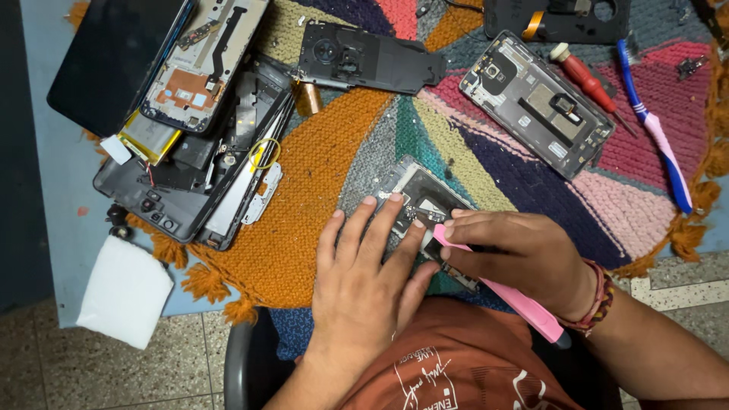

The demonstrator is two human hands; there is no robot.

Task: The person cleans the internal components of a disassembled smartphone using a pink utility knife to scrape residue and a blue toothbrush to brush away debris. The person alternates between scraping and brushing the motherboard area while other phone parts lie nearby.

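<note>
Two hands are busy over an opened phone [425, 205] lying on the knitted mat [334, 159], near the mat's front edge and just in front of the person's rust-coloured shirt [456, 364]. From the head camera, the left hand [364, 273] lies flat on the lower-left part of the phone, fingers stretched out and loose, pressing down on it rather than gripping it. The right hand [524, 258] is closed around a pink plastic pry tool [516, 300], the fingers pinched near its tip, which touches the phone's inner frame beside the left fingertips; the rest of the tool runs back under the palm toward the wrist, where a beaded bracelet [600, 300] sits. Well apart from the hands, at the far left, a heap of dismantled phone frames and back covers [205, 137] rests partly on the mat and partly on the blue table [53, 175], with a dark screen panel [114, 57] leaning at the top. A black back cover [364, 57] lies at the far middle, and a grey phone chassis [535, 102] sits to the right of it. Beside that chassis lie a red-handled screwdriver [585, 80] and a blue and pink toothbrush [657, 129]. A white folded cloth [125, 292] hangs off the table's near-left corner.
</note>
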